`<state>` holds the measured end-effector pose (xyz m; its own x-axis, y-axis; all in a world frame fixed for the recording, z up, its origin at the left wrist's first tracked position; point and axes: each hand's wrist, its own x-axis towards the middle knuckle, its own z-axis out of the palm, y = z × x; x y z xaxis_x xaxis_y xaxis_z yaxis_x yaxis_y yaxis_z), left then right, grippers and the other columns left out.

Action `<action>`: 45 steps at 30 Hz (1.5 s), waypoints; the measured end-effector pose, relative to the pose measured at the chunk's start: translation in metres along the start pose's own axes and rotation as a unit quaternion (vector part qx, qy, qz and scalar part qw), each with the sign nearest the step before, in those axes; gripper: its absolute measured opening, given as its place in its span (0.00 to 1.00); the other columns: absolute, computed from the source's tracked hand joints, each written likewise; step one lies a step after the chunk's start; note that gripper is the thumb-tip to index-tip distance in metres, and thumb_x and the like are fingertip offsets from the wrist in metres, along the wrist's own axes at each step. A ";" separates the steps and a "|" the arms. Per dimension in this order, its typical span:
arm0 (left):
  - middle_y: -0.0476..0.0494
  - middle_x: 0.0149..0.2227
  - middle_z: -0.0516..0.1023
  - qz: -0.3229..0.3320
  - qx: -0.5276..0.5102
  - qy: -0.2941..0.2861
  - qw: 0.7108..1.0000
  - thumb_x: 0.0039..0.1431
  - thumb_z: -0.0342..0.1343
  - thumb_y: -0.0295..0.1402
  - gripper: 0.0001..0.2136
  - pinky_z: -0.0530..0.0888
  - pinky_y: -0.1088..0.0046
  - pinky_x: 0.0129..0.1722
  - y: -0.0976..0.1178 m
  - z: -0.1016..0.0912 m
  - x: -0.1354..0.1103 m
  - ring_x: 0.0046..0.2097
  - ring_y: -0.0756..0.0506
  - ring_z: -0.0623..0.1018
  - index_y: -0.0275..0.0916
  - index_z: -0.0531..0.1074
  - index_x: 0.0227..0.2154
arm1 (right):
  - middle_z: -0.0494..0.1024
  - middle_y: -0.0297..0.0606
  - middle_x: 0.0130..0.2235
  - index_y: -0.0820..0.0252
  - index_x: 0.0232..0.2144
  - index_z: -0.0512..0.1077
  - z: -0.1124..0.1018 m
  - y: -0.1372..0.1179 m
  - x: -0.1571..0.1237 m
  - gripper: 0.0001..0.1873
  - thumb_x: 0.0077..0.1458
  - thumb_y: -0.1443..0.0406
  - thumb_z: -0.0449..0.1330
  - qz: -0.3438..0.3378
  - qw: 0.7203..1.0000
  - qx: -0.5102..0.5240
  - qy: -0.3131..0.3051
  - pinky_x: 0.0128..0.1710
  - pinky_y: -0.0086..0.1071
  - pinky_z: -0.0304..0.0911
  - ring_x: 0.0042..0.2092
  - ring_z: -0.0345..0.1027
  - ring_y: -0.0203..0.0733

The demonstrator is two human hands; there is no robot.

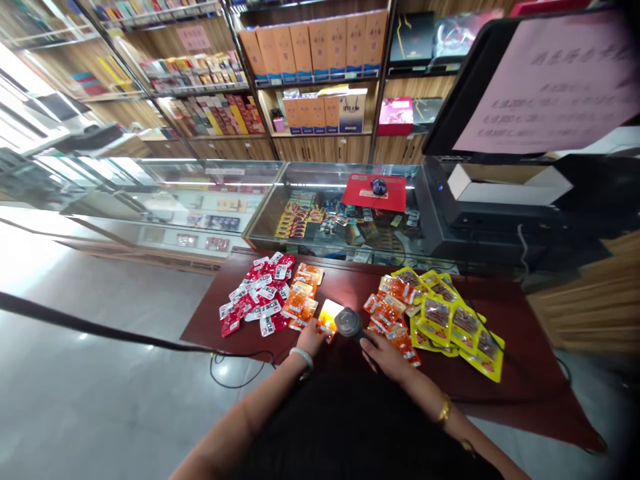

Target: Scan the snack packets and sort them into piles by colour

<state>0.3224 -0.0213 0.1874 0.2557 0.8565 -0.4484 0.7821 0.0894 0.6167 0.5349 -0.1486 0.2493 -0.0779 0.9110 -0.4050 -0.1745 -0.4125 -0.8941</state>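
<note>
My left hand (pixel 311 339) grips an orange snack packet (pixel 329 319) by its near left edge, and bright light falls on the packet. A dark handheld barcode scanner (pixel 349 323) is in my right hand (pixel 384 355), its head right beside that packet. Left of my left hand lies a small group of orange packets (pixel 301 299), touching a heap of red and white packets (pixel 260 292). More orange packets (pixel 389 312) lie just beyond my right hand, against a pile of yellow snack packs (pixel 445 320).
The packets lie on a dark red table (pixel 210 320). Behind it stands a glass display counter (pixel 310 175) with a red mat (pixel 360 193) and a mouse (pixel 379 187). A monitor (pixel 465 80) and an open white box (pixel 505 187) are at right. A black cable (pixel 240 383) hangs at left.
</note>
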 end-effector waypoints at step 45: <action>0.36 0.41 0.79 0.181 0.219 -0.142 0.948 0.57 0.58 0.38 0.15 0.69 0.68 0.43 0.144 0.073 0.058 0.43 0.40 0.77 0.37 0.71 0.44 | 0.61 0.21 0.16 0.58 0.38 0.66 -0.023 0.020 -0.054 0.35 0.44 0.36 0.59 0.052 0.941 0.170 0.288 0.16 0.25 0.48 0.16 0.51 0.29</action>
<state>0.4915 0.0047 0.2031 0.6467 0.6139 -0.4527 0.7589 -0.4579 0.4631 0.5581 -0.2057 0.2492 0.4161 0.6730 -0.6115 -0.5072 -0.3864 -0.7704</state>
